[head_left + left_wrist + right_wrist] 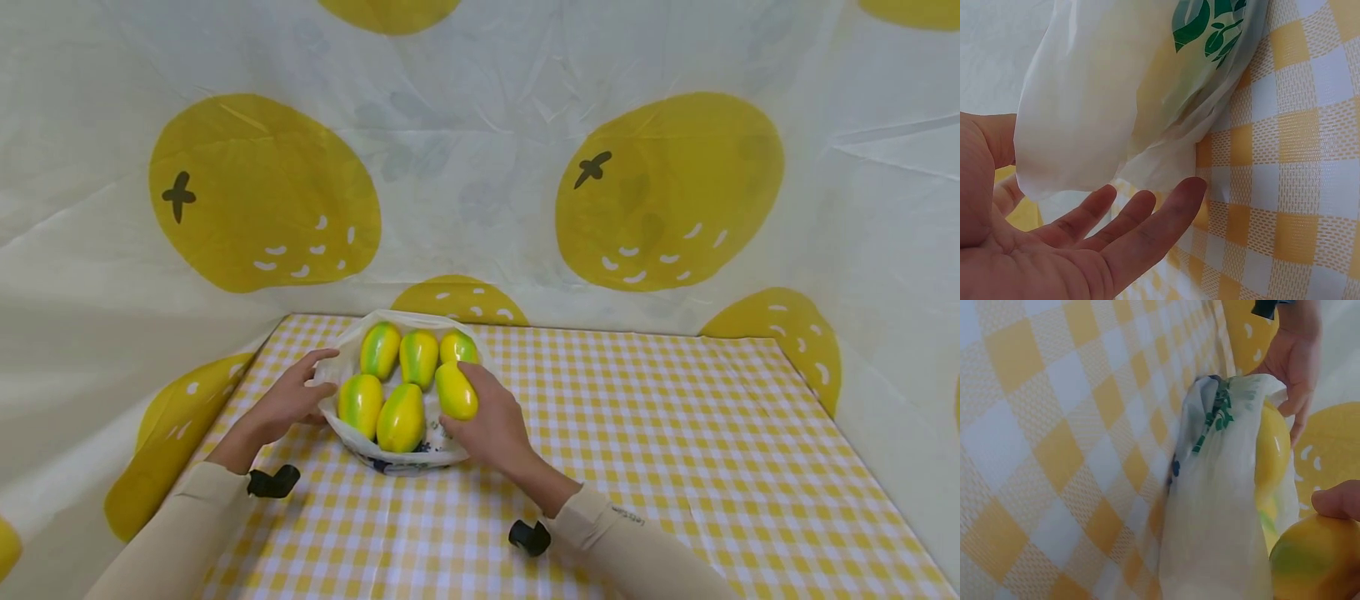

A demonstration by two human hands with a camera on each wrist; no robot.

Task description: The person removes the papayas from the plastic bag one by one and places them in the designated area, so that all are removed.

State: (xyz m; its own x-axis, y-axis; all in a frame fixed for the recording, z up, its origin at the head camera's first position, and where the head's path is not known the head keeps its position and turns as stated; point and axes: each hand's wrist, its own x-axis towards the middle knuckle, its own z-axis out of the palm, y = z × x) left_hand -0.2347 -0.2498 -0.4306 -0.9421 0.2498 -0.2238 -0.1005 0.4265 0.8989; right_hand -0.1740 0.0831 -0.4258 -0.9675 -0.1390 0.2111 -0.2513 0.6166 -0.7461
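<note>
My right hand (491, 417) holds a yellow mango (456, 392) with a green tinge over the right side of a white plastic bag (348, 437). In the right wrist view the thumb (1338, 501) lies on this mango. Several more yellow-green mangoes (401, 419) lie inside the bag, whose mouth is spread wide. At the bag's left rim is my left hand (288, 400), fingers apart and loosely bent. From the left wrist, the bag's edge (1066, 181) hangs between the thumb side and the other fingers (1169, 215). Green leaf prints show on the bag's side.
Beneath the bag is a table with a yellow-and-white checked cloth (637, 458), stretching off to the right. A pale curtain (465, 183) with large yellow fruit prints hangs behind and at both sides. Black wrist mounts (273, 482) sit by both cuffs.
</note>
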